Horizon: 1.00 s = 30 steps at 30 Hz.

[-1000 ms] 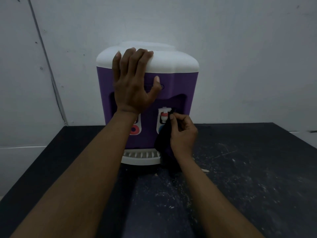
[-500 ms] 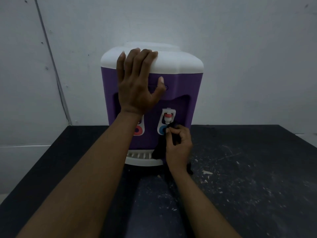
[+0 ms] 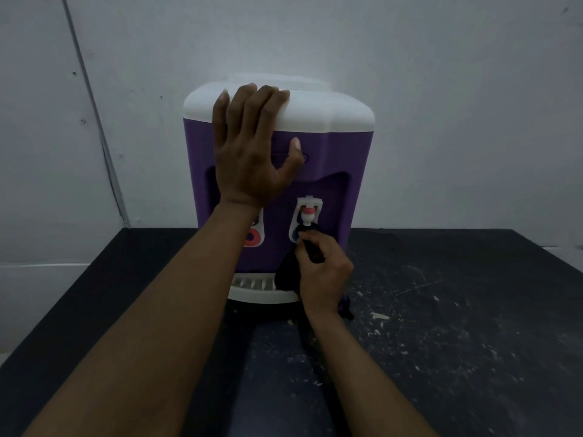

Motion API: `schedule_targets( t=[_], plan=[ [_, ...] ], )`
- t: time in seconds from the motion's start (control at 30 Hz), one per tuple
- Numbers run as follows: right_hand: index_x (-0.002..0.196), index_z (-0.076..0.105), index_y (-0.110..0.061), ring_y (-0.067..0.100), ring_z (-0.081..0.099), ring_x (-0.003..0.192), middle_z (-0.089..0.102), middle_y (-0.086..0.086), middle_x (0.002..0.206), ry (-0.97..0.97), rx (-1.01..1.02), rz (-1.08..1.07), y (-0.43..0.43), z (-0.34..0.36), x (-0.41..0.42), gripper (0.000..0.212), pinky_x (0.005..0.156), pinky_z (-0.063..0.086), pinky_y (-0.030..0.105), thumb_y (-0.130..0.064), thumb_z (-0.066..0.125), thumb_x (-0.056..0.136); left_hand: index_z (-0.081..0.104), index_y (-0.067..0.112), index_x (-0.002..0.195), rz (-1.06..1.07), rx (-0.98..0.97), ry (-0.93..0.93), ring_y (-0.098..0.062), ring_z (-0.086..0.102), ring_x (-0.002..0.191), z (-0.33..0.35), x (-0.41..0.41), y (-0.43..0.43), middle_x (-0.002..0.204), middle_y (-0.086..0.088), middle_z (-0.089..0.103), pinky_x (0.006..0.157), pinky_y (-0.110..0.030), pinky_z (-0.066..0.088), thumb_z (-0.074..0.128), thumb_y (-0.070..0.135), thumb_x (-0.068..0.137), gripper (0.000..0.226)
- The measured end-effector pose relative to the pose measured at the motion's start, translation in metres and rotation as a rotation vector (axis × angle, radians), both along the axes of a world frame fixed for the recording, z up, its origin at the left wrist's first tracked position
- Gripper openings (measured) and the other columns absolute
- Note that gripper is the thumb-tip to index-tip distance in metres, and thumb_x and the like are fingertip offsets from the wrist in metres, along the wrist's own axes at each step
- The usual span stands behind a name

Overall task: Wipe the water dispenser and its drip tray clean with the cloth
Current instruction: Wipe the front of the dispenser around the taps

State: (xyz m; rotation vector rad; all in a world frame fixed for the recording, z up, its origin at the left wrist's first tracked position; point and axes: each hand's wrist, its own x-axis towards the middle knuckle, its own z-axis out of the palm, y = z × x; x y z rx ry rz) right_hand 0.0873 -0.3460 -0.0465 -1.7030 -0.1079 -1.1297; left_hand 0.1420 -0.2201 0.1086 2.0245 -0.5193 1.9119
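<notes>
Cloth (image 3: 286,274) in right hand (image 3: 326,275) at dispenser tap (image 3: 307,215)

My purple, white-topped water dispenser (image 3: 347,159) stands upright on the counter (image 3: 457,326). Its white slotted drip tray (image 3: 252,290) juts out at the base; the dark cloth (image 3: 285,272) hangs bunched below the right tap (image 3: 307,214).
</notes>
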Motion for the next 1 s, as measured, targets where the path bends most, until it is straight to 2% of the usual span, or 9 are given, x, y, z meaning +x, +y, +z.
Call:
schedule_targets(
  t=[0.1, 0.2, 0.33, 0.47, 0.53, 0.7, 0.83, 0.93, 1.0],
  plan=[
    [0.102, 0.081, -0.011, 0.005, 0.073, 0.091, 0.078, -0.005, 0.099, 0.025, 0.077, 0.019, 0.005, 0.003, -0.002, 0.021, 0.085, 0.061, 0.031, 0.001, 0.079, 0.085, 0.061, 0.004, 0.134, 0.008, 0.006, 0.003, -0.036, 0.051, 0.133, 0.001, -0.001, 0.001, 0.135, -0.014, 0.061, 0.116, -0.058, 0.029, 0.060, 0.037, 0.088, 0.056],
    [0.104, 0.081, -0.005, 0.013, 0.074, 0.099, 0.079, 0.003, 0.106, -0.003, -0.084, 0.035, 0.005, 0.004, -0.002, 0.023, 0.093, 0.059, 0.033, 0.005, 0.078, 0.084, 0.060, 0.005, 0.134, 0.009, 0.006, 0.001, -0.035, 0.051, 0.133, 0.000, -0.001, 0.001, 0.135, -0.014, 0.060, 0.117, -0.057, 0.028, 0.060, 0.037, 0.088, 0.056],
    [0.101, 0.081, -0.005, 0.017, 0.073, 0.096, 0.079, 0.005, 0.105, -0.046, -0.251, 0.019, -0.015, 0.004, 0.000, 0.021, 0.091, 0.059, 0.031, 0.007, 0.078, 0.084, 0.060, 0.005, 0.135, 0.007, 0.003, 0.001, -0.035, 0.050, 0.133, 0.000, 0.000, 0.001, 0.136, -0.014, 0.060, 0.118, -0.056, 0.027, 0.060, 0.037, 0.088, 0.056],
    [0.097, 0.079, -0.008, 0.009, 0.072, 0.092, 0.076, -0.001, 0.100, 0.006, -0.011, 0.008, -0.006, 0.004, -0.002, 0.019, 0.085, 0.061, 0.034, 0.005, 0.078, 0.083, 0.060, 0.005, 0.135, 0.013, 0.011, 0.008, -0.035, 0.050, 0.133, 0.001, -0.002, 0.001, 0.136, -0.014, 0.060, 0.118, -0.056, 0.027, 0.060, 0.037, 0.089, 0.056],
    [0.099, 0.080, -0.007, 0.008, 0.072, 0.094, 0.077, -0.002, 0.101, 0.006, 0.028, 0.011, 0.007, 0.005, -0.001, 0.019, 0.088, 0.060, 0.031, 0.005, 0.078, 0.084, 0.060, 0.005, 0.135, 0.014, 0.011, 0.008, -0.036, 0.050, 0.133, 0.001, -0.002, 0.002, 0.136, -0.014, 0.060, 0.118, -0.056, 0.027, 0.060, 0.037, 0.088, 0.056],
    [0.098, 0.081, -0.006, 0.017, 0.073, 0.096, 0.078, 0.005, 0.102, -0.018, -0.302, 0.054, 0.002, 0.002, 0.003, 0.017, 0.092, 0.058, 0.027, 0.002, 0.081, 0.083, 0.060, 0.005, 0.135, 0.013, 0.009, 0.000, -0.035, 0.051, 0.133, 0.000, 0.000, 0.002, 0.136, -0.014, 0.060, 0.117, -0.057, 0.028, 0.060, 0.037, 0.089, 0.056],
    [0.089, 0.076, -0.009, 0.005, 0.067, 0.089, 0.072, -0.002, 0.092, 0.022, -0.023, 0.042, 0.000, -0.001, 0.001, 0.020, 0.081, 0.053, 0.019, 0.006, 0.080, 0.077, 0.061, 0.005, 0.135, 0.007, 0.014, -0.001, -0.035, 0.051, 0.133, 0.000, -0.001, 0.002, 0.135, -0.014, 0.060, 0.117, -0.056, 0.028, 0.060, 0.037, 0.088, 0.056],
    [0.093, 0.072, -0.012, 0.013, 0.068, 0.087, 0.071, 0.001, 0.093, 0.049, 0.341, 0.025, 0.004, 0.000, 0.000, 0.015, 0.079, 0.058, 0.029, 0.001, 0.075, 0.086, 0.061, 0.005, 0.135, 0.005, 0.014, 0.002, -0.035, 0.051, 0.133, 0.001, -0.001, 0.002, 0.135, -0.014, 0.061, 0.118, -0.056, 0.028, 0.060, 0.037, 0.088, 0.057],
    [0.098, 0.072, -0.012, 0.015, 0.071, 0.089, 0.073, 0.005, 0.095, 0.030, 0.475, 0.079, 0.005, 0.005, 0.000, 0.010, 0.082, 0.060, 0.029, -0.003, 0.073, 0.092, 0.061, 0.005, 0.134, 0.006, 0.012, 0.002, -0.035, 0.052, 0.132, 0.001, -0.001, 0.002, 0.135, -0.014, 0.061, 0.117, -0.056, 0.029, 0.060, 0.037, 0.088, 0.056]
  ],
)
